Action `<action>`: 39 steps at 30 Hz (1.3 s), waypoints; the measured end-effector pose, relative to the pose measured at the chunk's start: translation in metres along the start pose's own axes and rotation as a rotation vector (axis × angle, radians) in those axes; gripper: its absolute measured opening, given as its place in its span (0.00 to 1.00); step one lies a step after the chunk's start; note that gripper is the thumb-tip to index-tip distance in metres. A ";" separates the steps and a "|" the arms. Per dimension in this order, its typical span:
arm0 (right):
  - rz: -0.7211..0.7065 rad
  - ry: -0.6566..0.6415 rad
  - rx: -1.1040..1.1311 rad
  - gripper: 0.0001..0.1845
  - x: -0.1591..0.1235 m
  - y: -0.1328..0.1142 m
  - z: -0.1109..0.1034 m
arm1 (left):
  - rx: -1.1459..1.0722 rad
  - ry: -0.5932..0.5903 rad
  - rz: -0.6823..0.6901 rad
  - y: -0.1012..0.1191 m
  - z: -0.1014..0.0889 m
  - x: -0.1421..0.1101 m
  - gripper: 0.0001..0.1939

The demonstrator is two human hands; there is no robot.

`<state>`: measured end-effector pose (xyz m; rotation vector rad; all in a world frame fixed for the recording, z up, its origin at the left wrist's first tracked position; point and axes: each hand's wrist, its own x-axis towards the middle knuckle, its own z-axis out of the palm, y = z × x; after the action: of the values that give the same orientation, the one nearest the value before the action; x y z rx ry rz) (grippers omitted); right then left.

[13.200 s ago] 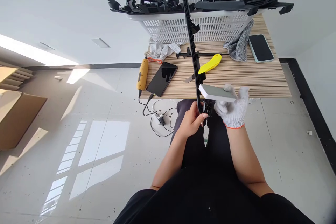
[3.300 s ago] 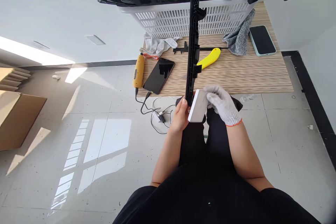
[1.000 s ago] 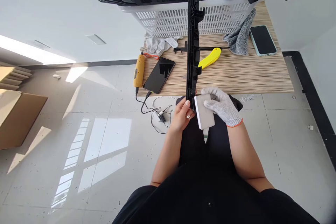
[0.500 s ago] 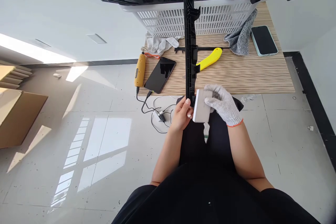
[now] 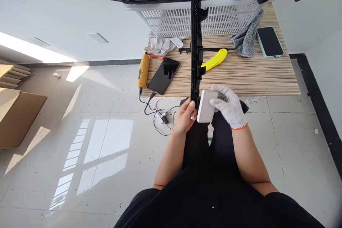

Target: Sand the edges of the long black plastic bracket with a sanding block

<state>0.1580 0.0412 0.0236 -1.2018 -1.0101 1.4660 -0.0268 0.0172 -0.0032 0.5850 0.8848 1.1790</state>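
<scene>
My bare left hand [image 5: 185, 114] is closed round the lower end of a long black plastic trim strip [image 5: 196, 39], which stretches away over the table toward the basket. On my right hand [image 5: 229, 106] is a white knit glove with an orange cuff. Its thumb and fingers pinch a flat, whitish rectangular block [image 5: 206, 107], perhaps a sanding sponge. The block sits just right of the strip's near end, close to my left fingers; whether it touches the strip I cannot tell. Beyond the strip lies a yellow-handled tool [image 5: 217, 59], its far end hidden behind the strip.
A white basket [image 5: 171, 21] heaped with black plastic parts stands at the table's back. On the wooden table [image 5: 253, 74] lie a black phone [image 5: 163, 76], a yellow corded tool [image 5: 143, 70], a glove [image 5: 162, 44], a grey cloth [image 5: 247, 39] and another phone [image 5: 270, 42]. Cables [image 5: 160, 117] hang at the front left.
The strip has shifted slightly right and its far end has swung a little. The block has turned slightly and risen a touch with my right hand. Both grips stay the same.
</scene>
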 end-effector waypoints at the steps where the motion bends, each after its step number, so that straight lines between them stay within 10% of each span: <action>1: -0.018 0.042 0.005 0.33 0.000 0.001 0.001 | -0.003 0.007 0.002 0.000 0.000 0.000 0.20; 13: 0.007 -0.020 -0.022 0.33 0.001 0.005 0.005 | 0.011 -0.008 0.005 0.000 -0.002 -0.001 0.20; 24: -0.085 0.211 -0.046 0.31 0.001 0.008 0.004 | -0.002 0.005 0.003 -0.002 -0.001 -0.001 0.20; 28: -0.036 0.027 -0.043 0.30 0.001 0.006 0.004 | 0.034 -0.009 0.001 -0.001 0.000 -0.001 0.21; 32: -0.069 0.173 0.006 0.30 -0.001 0.004 0.004 | 0.018 0.002 0.000 0.000 0.001 -0.001 0.21; 36: -0.034 -0.058 -0.074 0.30 -0.002 0.006 0.002 | 0.012 0.023 -0.009 0.000 0.002 -0.001 0.21; 39: -0.070 0.071 -0.029 0.31 -0.002 0.005 0.002 | -0.001 0.024 -0.006 0.000 0.002 -0.001 0.21</action>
<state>0.1554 0.0384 0.0193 -1.2187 -1.0190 1.3493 -0.0257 0.0165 -0.0019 0.5687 0.9054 1.1832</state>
